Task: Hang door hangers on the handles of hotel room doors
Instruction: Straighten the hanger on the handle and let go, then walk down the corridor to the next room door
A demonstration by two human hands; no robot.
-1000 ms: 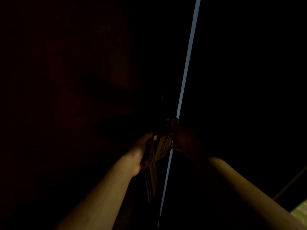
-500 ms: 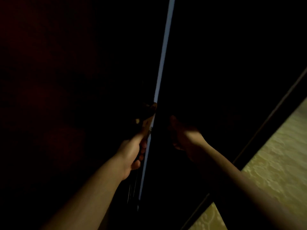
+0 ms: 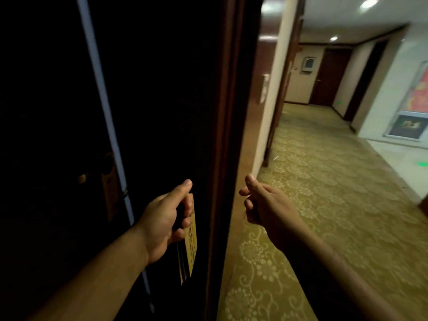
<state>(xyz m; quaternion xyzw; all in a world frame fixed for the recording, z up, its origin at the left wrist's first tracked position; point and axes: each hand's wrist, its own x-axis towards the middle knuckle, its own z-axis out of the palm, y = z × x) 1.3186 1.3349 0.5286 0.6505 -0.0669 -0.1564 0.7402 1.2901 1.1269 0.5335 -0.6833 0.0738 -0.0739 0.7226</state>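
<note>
1. The stack of door hangers [image 3: 192, 242] is tan-gold with dark print.
2. The door [image 3: 162, 89] is near black, with a pale bluish-white strip [image 3: 102, 89] down it.
3. The hanger [image 3: 111, 195] on the door looks dull brown, though shadow makes that uncertain.
4. The door frame [image 3: 228, 112] is reddish brown.
5. The carpet [image 3: 324, 205] is mustard yellow with paler floral scrolls.
6. The corridor wall [image 3: 271, 100] is cream; the far door [image 3: 328, 77] dark brown.
7. The poster [image 3: 419, 93] is red; a green glow [image 3: 422, 163] lies below it.

Under and beyond your right hand [image 3: 266, 205] you see gold patterned carpet [image 3: 324, 216]; ahead of it stands a cream pillar [image 3: 275, 100], with a red poster [image 3: 420, 93] far right.
</note>
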